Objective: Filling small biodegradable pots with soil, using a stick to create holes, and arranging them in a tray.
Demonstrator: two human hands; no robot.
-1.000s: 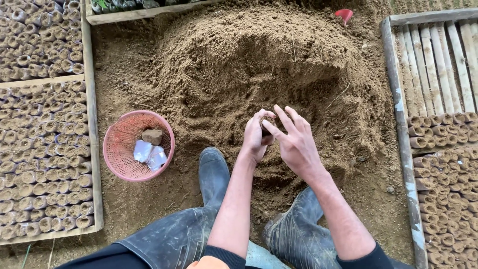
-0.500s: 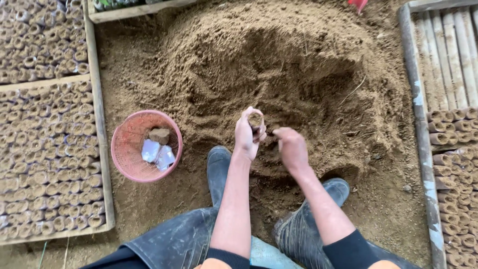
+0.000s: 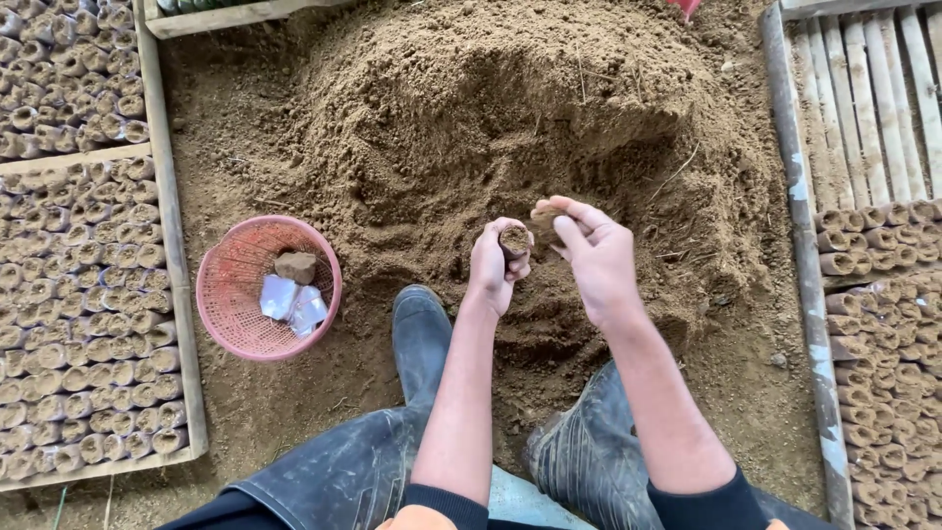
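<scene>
Between the knees, just above the soil slope: left hand, fingers curled shut around a small seedling pot, held upright, mouth up and showing soil at or near the brim. Right hand, touching or just beside the pot, fingers loosely cupped with the tips pinched toward the pot mouth; whether it carries loose soil cannot be told, since the palm faces away. Step judged: filling the pot, topping or pressing stage; the following move would seem to call for a firm tamp with the fingertips while the left grip keeps the pot vertical, so nothing spills. Beneath and beyond the hands: large soil heap, scooped hollow on its near face. Below: two dark rubber boots, mud-smeared. Left of the boots: pink plastic basket on the ground, holding a brown lump and some pale folded plastic pieces, kind unclear. Far left: wooden-framed bed of filled pots, packed in close rows. Far right: second framed bed, pots in its lower part, bare slats above. Cut off or obscure: pot wall hidden by the left fingers; red object at the top edge, only a corner in view; both beds run past the frame edges.
</scene>
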